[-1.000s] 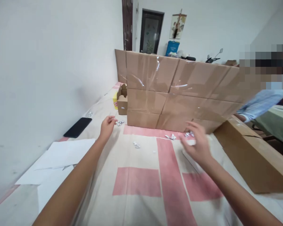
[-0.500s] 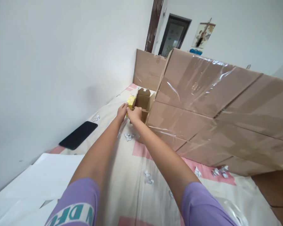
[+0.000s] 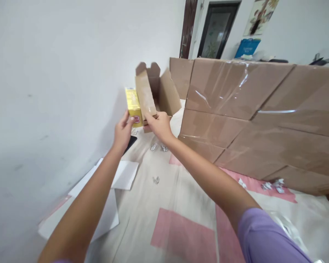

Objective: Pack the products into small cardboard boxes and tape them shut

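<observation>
My left hand (image 3: 123, 129) grips the near lower end of a small yellow carton (image 3: 133, 104), which has a red round mark on its near end. Pressed beside it is a brown cardboard box (image 3: 168, 93) with its flaps standing up. My right hand (image 3: 160, 126) pinches the near edge of that box, thumb over the rim. Both cartons are held up close to the wall, above the sheet. What lies inside the brown box is hidden from here.
A stack of taped brown cartons (image 3: 252, 117) stands along the right. White papers (image 3: 124, 173) and a partly hidden black flat object (image 3: 130, 143) lie by the white wall (image 3: 57, 91). Crumpled silvery scraps (image 3: 274, 185) dot the pink-and-cream sheet (image 3: 186, 233).
Both hands have lifted the yellow carton and the brown box upward and toward the wall. My left hand has moved apart from the right. The camera view has shifted.
</observation>
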`<state>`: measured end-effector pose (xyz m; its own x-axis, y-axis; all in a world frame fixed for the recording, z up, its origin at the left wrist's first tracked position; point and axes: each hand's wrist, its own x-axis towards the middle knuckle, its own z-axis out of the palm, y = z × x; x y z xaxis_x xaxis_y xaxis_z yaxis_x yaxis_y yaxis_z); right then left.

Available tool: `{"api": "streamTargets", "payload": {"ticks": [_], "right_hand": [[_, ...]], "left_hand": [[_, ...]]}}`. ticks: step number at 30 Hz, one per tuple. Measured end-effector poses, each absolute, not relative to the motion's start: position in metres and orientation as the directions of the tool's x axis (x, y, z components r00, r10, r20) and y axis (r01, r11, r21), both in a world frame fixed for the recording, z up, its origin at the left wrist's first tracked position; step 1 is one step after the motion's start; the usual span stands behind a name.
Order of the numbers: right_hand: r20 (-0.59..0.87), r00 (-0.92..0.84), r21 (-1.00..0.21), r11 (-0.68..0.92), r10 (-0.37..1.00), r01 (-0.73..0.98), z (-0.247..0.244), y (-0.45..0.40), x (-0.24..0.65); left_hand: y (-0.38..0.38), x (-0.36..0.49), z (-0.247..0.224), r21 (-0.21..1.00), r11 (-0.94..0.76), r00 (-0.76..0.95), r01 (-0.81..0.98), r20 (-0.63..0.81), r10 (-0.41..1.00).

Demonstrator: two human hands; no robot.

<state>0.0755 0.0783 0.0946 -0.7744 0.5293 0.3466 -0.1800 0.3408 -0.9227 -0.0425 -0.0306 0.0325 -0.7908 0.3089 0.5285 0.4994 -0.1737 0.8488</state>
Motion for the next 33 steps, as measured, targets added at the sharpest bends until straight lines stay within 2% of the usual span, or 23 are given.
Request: {"api": "streamTargets", "payload": {"ticks": [2,4,5,8,10,12,15,19,21,24,27,31,33], "right_hand": [[0.347,-0.833,-0.933,0.247,0.431,-0.261,0.117,0.062,0.121],[0.308,-0.894,-0.945,0.217,0.327,-0.246,0.137,0.054,0.181],[0.293,-0.914,-0.944,0.235,0.281,-0.231,0.144,0.055,0.216],[0.270,-0.945,-0.909,0.372,0.183,-0.188,0.150,0.066,0.323],[0.260,-0.953,-0.876,0.454,0.154,-0.165,0.139,0.078,0.390],[0.210,-0.967,-0.850,0.515,0.143,-0.108,0.119,0.086,0.446],[0.149,-0.973,-0.865,0.501,0.178,-0.040,0.086,0.086,0.509],[0.171,-0.966,-0.852,0.522,0.192,-0.047,0.060,0.076,0.553],[0.212,-0.962,-0.764,0.643,0.174,-0.052,0.057,0.073,0.561],[0.259,-0.957,-0.488,0.873,0.132,-0.012,0.056,0.077,0.560],[0.280,-0.956,-0.269,0.963,0.084,0.006,0.052,0.084,0.550],[0.330,-0.944,-0.178,0.983,0.019,-0.042,0.047,0.084,0.537],[0.386,-0.922,-0.155,0.987,0.024,-0.040,0.044,0.081,0.534]], "left_hand": [[-0.086,0.002,0.041,0.727,0.012,-0.704,0.686,0.660,0.264],[-0.131,0.058,0.037,0.553,0.177,-0.579,0.814,0.754,0.310],[-0.149,0.088,0.031,0.434,0.201,-0.479,0.878,0.804,0.352],[-0.178,0.181,-0.001,0.142,0.154,-0.201,0.978,0.849,0.489],[-0.182,0.240,-0.027,0.040,0.070,-0.071,0.997,0.845,0.530],[-0.178,0.291,-0.051,0.016,-0.058,0.019,0.998,0.837,0.546],[-0.166,0.344,-0.071,0.023,-0.232,0.112,0.972,0.827,0.550],[-0.157,0.368,-0.064,0.024,-0.404,0.177,0.915,0.873,0.455],[-0.157,0.366,-0.052,0.034,-0.391,0.178,0.920,0.853,0.491],[-0.159,0.360,-0.031,0.024,-0.277,0.170,0.961,0.736,0.655],[-0.162,0.356,-0.017,-0.014,-0.207,0.165,0.978,0.657,0.735],[-0.164,0.360,-0.007,0.014,-0.179,0.137,0.984,0.586,0.799],[-0.170,0.364,-0.002,-0.021,-0.213,0.188,0.977,0.558,0.808]]}}
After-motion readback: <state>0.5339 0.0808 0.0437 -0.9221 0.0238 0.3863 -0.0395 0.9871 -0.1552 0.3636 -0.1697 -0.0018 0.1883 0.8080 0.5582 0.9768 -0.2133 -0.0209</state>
